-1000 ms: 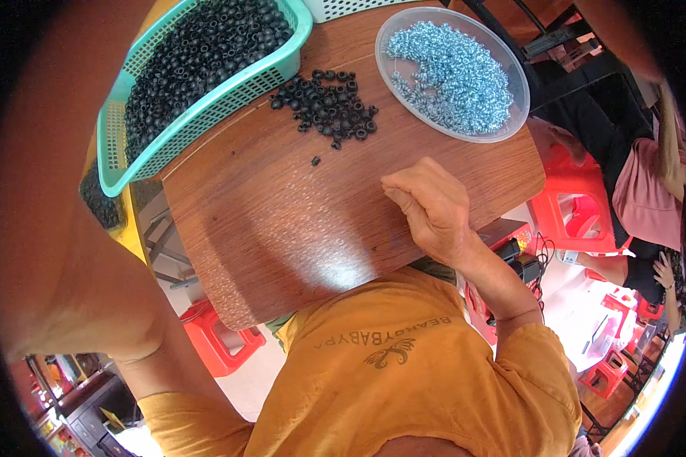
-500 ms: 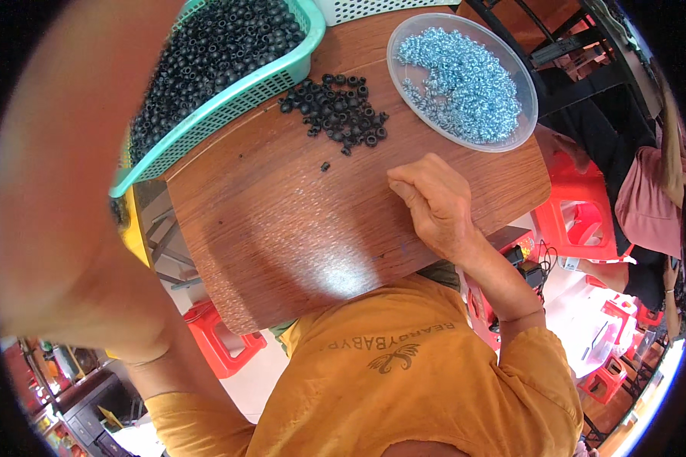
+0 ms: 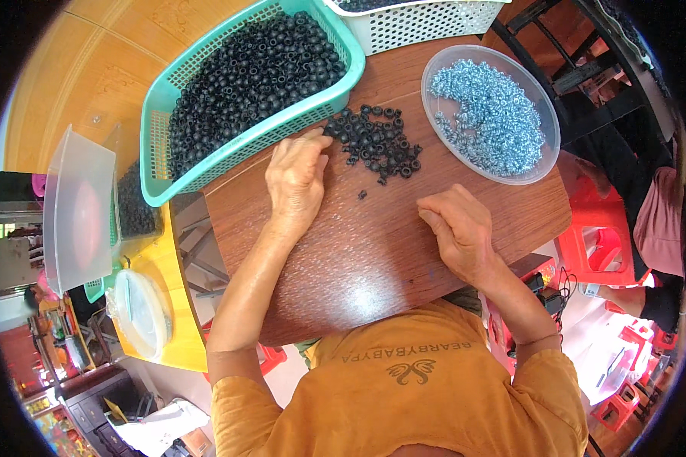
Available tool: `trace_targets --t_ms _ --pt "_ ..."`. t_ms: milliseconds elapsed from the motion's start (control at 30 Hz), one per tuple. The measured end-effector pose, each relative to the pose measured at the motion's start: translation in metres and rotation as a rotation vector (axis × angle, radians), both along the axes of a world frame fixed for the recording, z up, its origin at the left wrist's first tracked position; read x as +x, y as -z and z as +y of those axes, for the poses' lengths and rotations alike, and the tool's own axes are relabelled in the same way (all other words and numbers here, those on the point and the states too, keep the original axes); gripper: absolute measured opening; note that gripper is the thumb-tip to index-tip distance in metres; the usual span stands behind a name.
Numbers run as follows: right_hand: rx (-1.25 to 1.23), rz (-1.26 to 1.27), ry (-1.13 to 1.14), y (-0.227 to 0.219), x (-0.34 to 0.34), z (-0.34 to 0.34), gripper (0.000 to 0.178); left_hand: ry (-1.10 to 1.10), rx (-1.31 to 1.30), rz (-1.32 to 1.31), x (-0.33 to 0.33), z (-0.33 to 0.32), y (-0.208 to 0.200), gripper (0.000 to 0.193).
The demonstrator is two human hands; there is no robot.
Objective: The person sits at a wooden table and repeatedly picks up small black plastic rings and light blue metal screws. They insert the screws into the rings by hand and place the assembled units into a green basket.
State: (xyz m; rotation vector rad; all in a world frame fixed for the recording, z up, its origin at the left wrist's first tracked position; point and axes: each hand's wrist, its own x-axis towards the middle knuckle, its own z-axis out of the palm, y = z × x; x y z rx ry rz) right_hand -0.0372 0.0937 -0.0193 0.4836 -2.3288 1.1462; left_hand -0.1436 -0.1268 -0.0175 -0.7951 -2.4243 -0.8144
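Currently — black beads (image 3: 386, 147) beside left fingers (image 3: 311, 142), grip unclear | right fingers (image 3: 437, 202) pinched narrow

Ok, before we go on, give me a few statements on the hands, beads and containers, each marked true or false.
1. A pile of black beads lies directly on the table. True.
2. The bowl holds black beads. False: it holds light blue beads.
3. The left hand is beside the pile. True.
4. The white basket is right of the green basket. True.
5. The right hand is inside the green basket. False: it is over the table, outside both baskets.
6. The two hands are touching. False: table shows between them.
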Motion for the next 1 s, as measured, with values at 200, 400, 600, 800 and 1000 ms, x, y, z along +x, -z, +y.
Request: trace_targets --t_ms 200,400,600,800,1000 --pt "-0.010 0.002 -0.009 0.001 0.003 0.000 0.021 0.030 -0.071 0.121 -0.014 0.003 0.017 0.027" --pt "-0.017 -0.002 0.001 0.005 0.004 0.002 0.019 -0.013 -0.015 -0.126 -0.001 0.000 0.012 0.021" --pt "-0.043 -0.029 -0.027 -0.002 0.003 -0.004 0.017 -0.054 0.667 -0.764 0.021 0.001 -0.002 0.017" --pt "-0.208 -0.094 -0.034 -0.013 -0.001 -0.019 0.015 0.233 1.362 -1.266 0.062 0.008 -0.018 0.015" --pt "-0.241 0.035 -0.048 -0.025 -0.008 -0.041 0.018 0.205 1.685 -1.424 0.087 0.017 -0.015 0.013"
